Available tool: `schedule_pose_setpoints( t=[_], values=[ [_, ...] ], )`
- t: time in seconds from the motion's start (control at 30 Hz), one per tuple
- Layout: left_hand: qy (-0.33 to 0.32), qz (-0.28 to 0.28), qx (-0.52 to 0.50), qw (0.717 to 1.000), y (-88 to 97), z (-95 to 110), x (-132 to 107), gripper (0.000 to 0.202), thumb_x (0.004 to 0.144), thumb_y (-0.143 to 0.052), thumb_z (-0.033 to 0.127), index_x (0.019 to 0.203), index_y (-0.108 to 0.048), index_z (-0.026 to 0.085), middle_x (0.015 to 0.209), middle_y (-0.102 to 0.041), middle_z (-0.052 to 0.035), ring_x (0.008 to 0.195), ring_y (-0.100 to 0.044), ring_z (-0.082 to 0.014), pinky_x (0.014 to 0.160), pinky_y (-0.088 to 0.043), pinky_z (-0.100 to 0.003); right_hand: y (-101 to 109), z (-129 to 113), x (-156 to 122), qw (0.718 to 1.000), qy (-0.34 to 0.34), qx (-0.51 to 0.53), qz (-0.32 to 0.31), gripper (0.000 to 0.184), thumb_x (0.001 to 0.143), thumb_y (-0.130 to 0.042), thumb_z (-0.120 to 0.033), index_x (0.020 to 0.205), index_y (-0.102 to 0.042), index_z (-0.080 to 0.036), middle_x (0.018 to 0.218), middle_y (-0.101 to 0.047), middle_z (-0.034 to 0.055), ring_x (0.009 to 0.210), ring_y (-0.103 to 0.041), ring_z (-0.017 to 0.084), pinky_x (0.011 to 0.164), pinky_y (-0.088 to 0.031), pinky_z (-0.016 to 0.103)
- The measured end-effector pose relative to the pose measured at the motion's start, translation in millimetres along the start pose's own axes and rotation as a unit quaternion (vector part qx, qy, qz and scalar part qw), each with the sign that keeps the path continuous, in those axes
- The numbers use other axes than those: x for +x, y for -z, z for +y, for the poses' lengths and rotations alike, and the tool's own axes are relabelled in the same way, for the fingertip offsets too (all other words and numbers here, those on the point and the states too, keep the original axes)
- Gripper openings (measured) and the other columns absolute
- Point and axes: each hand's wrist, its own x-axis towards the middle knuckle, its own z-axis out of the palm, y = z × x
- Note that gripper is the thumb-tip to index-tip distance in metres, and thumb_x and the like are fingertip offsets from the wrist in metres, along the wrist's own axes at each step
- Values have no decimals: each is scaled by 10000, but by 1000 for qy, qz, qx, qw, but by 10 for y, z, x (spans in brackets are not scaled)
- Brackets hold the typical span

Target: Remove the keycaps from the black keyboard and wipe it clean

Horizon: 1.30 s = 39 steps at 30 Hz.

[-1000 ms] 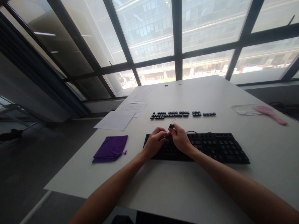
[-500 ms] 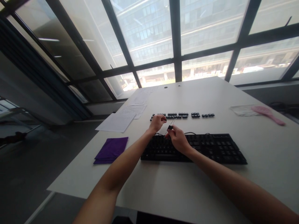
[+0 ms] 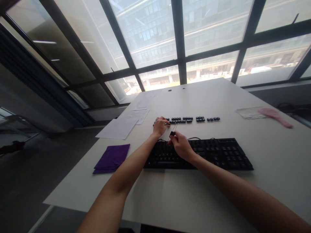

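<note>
We see the black keyboard (image 3: 223, 152) lying on the worktop (image 3: 206, 194), with loose keycaps (image 3: 188, 119) in short rows just beyond it. Our right hand (image 3: 180, 145), over the keyboard, holds a small wire tool (image 3: 172, 133) by its black handle. Our left hand (image 3: 160, 126) is at the left end of the keycap rows, fingers bent; we cannot tell whether its grip holds a keycap. Left of the keyboard we have a purple pouch (image 3: 111, 158), with papers (image 3: 118, 128) beyond; far right, a pink paddle-shaped object (image 3: 274, 116).
</note>
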Motion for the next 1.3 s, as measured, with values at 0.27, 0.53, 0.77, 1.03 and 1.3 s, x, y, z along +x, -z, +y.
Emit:
schedule_pose_setpoints(
  t=[0.27, 0.53, 0.77, 1.03, 1.3],
  values=[
    [5, 10, -3, 1000, -38, -35, 14, 92, 772, -749, 182, 841, -779, 235, 1006, -650, -56, 1022, -526, -243, 968, -460, -371, 3, -12, -5, 1000, -3, -1, 1, 137, 949, -493, -289, 842, -537, -215, 701, -694, 24, 659, -675, 192, 652, -477, 285],
    [11, 11, -17, 1000, -36, -31, 19, 98, 755, -767, 168, 831, -775, 231, 999, -657, -58, 1021, -534, -249, 981, -450, -388, 7, 1, 4, 1000, -8, 6, 2, 146, 945, -494, -290, 833, -546, -212, 704, -695, 24, 663, -672, 193, 662, -475, 294],
    [16, 41, -55, 998, 215, 9, 53, 99, 780, -752, 188, 875, -774, 202, 959, -691, -57, 961, -590, -221, 956, -461, -364, 41, -31, 25, 999, 8, -7, 41, 198, 924, -495, -268, 748, -557, -201, 699, -667, 22, 666, -613, 179, 657, -437, 287],
    [57, 47, -169, 983, 715, 240, -347, 212, 894, -567, 246, 973, -745, 162, 883, -751, -54, 666, -613, -152, 649, -501, -269, 43, -68, -27, 997, 14, -78, 19, 198, 915, -479, -236, 720, -503, -215, 637, -597, 2, 604, -540, 170, 597, -362, 273],
    [17, -26, -190, 981, 518, 495, -1051, 223, 895, -504, 145, 901, -723, 183, 836, -738, -22, 777, -665, -174, 754, -510, -282, 27, -87, -75, 983, 51, -173, -40, 149, 935, -474, -226, 805, -548, -223, 714, -641, 27, 644, -552, 188, 598, -348, 268]
  ],
)
